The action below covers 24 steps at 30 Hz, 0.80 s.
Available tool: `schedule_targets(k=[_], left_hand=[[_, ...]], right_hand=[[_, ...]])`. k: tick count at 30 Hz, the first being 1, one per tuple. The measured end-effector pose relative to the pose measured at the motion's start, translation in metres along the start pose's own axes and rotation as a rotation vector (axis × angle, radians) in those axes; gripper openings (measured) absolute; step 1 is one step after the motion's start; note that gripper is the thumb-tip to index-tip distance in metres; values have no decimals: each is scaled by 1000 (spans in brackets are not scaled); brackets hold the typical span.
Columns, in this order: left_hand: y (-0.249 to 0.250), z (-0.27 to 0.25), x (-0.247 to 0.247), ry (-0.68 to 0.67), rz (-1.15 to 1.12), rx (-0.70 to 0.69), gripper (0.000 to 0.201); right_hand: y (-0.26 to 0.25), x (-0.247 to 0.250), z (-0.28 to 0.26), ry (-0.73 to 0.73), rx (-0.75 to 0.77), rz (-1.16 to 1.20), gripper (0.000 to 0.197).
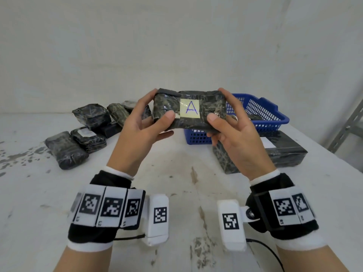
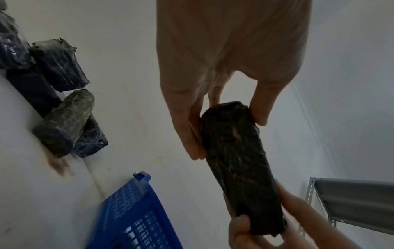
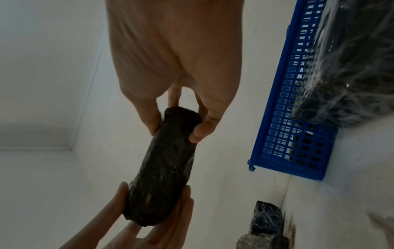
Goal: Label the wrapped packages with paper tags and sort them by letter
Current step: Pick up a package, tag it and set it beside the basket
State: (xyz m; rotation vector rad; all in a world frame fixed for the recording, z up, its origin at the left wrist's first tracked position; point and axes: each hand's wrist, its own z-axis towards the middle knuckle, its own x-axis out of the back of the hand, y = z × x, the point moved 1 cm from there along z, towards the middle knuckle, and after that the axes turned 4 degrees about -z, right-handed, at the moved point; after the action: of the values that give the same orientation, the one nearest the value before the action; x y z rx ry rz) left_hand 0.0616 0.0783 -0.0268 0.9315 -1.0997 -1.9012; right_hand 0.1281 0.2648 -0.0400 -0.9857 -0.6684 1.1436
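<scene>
We hold the package (image 1: 188, 111) up over the surface (image 1: 176, 193), left hand (image 1: 135, 124) gripping its left end, right hand (image 1: 233, 134) its right, fingers curled behind and thumbs in front. A tag (image 1: 189, 109) marked A faces us. Beyond, loose packages (image 1: 78, 138) lie left, a blue basket (image 1: 261, 114) right, with a flat parcel (image 1: 284, 150) beside it.
</scene>
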Motion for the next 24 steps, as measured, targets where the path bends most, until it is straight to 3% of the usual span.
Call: schedule_targets(k=[3,8,13,19,21,24], left_hand=[[-4,0,-1,-6,-52,10,69],[-7,-1,-3,-51,60,-40,70],[-10,-2,-4,-57,36,-21,92],[-14,-2,-8,-50,140,-45,96],[-16,-3,-8,-29,161,-45,94],[-17,-2,-9,-17,225,-65,73]], right_hand=[[-3,-2,-2,17,4,-20,59],[-7,-6,-6,18,6,8,64],[-8,-11,-9,22,8,-14,72],[-4,-16,-10,67,7,-30,77],[-2,-16,-10,78,13,-45,73],[-1,-17,-10,92,35,-81,63]])
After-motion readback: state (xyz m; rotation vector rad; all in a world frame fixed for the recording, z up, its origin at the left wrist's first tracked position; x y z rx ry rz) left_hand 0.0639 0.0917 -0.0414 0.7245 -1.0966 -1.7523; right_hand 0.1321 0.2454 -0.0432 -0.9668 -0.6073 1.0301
